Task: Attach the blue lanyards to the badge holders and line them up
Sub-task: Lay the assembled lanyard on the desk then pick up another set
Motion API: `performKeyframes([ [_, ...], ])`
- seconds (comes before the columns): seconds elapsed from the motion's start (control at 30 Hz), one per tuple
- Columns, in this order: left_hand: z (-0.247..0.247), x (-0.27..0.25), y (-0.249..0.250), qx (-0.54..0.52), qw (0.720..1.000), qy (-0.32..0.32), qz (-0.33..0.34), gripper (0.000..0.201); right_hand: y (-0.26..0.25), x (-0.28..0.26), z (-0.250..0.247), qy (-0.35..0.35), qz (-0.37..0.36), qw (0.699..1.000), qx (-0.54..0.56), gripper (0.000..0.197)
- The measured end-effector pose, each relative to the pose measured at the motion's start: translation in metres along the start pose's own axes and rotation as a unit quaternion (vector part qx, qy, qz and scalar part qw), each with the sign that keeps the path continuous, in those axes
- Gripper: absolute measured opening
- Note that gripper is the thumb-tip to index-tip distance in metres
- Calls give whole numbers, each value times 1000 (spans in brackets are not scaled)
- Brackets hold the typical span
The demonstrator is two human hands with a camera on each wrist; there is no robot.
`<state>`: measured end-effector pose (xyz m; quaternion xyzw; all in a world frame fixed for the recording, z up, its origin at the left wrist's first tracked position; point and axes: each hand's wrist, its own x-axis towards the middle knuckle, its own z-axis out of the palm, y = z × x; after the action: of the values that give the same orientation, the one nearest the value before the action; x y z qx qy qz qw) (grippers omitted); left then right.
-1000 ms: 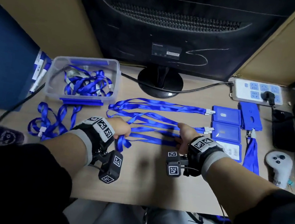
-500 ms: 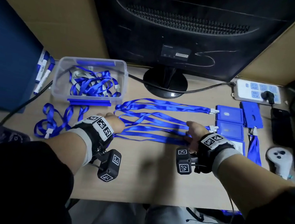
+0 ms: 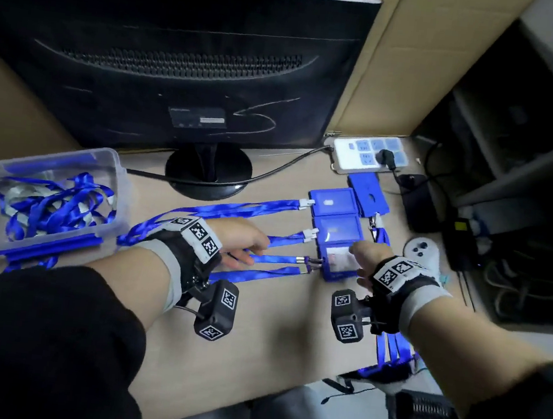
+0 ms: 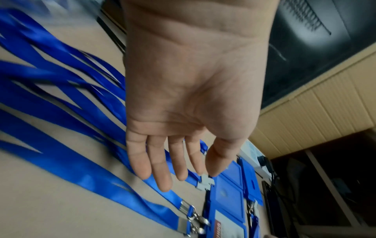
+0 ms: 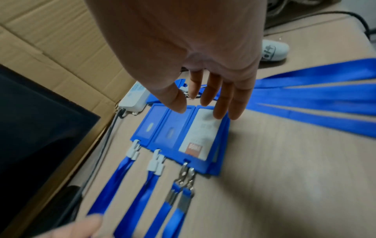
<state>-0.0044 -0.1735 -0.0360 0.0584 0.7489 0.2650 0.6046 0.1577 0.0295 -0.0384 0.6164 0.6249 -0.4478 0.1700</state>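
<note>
We are flattening lanyards (image 3: 272,260) with left hand (image 3: 243,243) open, right hand (image 3: 366,257) open steadying badge holders (image 3: 338,230); keeping straps parallel.

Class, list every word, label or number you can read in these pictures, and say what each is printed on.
Nothing reads for certain.
Back label on the monitor: too small and blurred.
Orange strip on the card in the nearest badge holder: white letters, blurred.
Square markers on the wrist bands: patterns, not words.

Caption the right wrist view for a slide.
Open right hand hovering over three side-by-side blue badge holders, each clipped to a blue lanyard.
</note>
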Motion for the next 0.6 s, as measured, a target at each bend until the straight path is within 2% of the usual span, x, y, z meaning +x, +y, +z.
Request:
performKeyframes([
  [0.03, 9, 6, 10, 1, 1000, -14, 8, 27, 5, 9, -4, 6, 4, 1000, 2, 6],
  [0.1, 25, 17, 28, 7, 999, -42, 8, 23, 17, 31, -8, 11, -12, 1000, -17, 19],
  [0.2, 46, 35, 43, -6, 997, -74, -6, 30, 24, 52, -6, 28, -15, 998, -50, 15],
  [0.33, 65, 52, 52, -36, 991, -124, -23, 20, 26, 62, -1, -25, 13, 996, -89, 41],
  [0.47, 75, 63, 59, -59, 990, -126, -25, 23, 27, 76, 2, -26, 19, 994, -104, 38],
  [0.6, 77, 72, 59, -77, 990, -118, -19, 31, 33, 89, 5, -22, 31, 998, -59, 42],
])
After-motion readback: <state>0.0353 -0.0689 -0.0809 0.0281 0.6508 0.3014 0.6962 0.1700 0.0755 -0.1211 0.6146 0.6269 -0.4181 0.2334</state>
